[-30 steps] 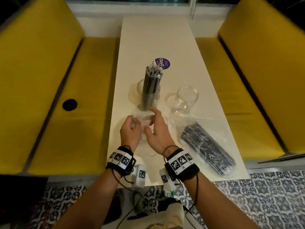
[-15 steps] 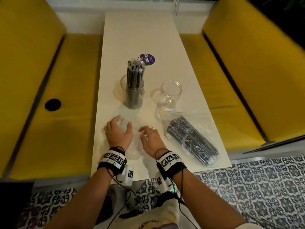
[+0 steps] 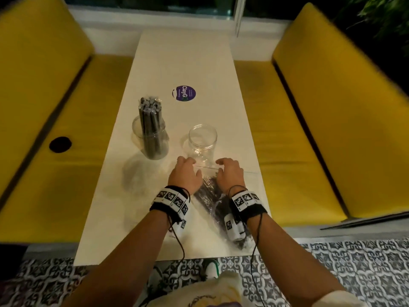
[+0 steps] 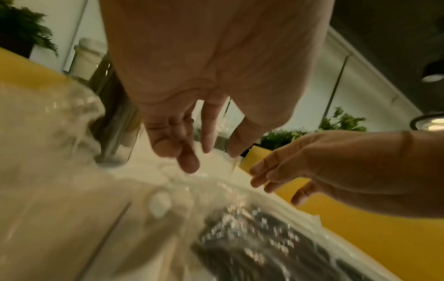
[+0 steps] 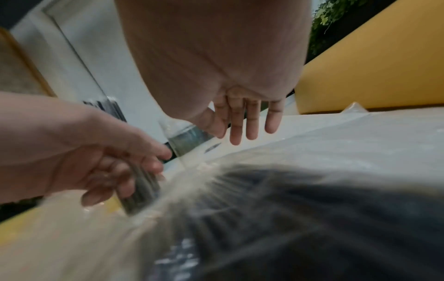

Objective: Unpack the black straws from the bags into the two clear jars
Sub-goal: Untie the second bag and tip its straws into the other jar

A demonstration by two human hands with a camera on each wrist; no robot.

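Note:
A clear bag of black straws [image 3: 208,196] lies on the white table [image 3: 183,63] near its front right. My left hand [image 3: 184,173] and right hand [image 3: 230,171] hover side by side over the bag's far edge. Their fingers are loose and hold nothing. In the left wrist view, the left hand's fingertips [image 4: 190,163] point down at the bag's edge [image 4: 230,182]. In the right wrist view, the right hand's fingers [image 5: 250,125] are straight above the bag [image 5: 312,152]. Just beyond the hands stands an empty clear jar [image 3: 202,140]. To its left, a second jar [image 3: 150,140] holds a bundle of black straws.
An empty crumpled clear bag [image 3: 132,176] lies left of my hands, in front of the filled jar. A purple round sticker [image 3: 183,94] sits mid-table. Yellow benches [image 3: 309,129] flank the table on both sides. A patterned tile floor [image 3: 332,262] lies below the near edge.
Both hands let go of the empty bag on the left. They moved right to the far edge of the full bag of straws.

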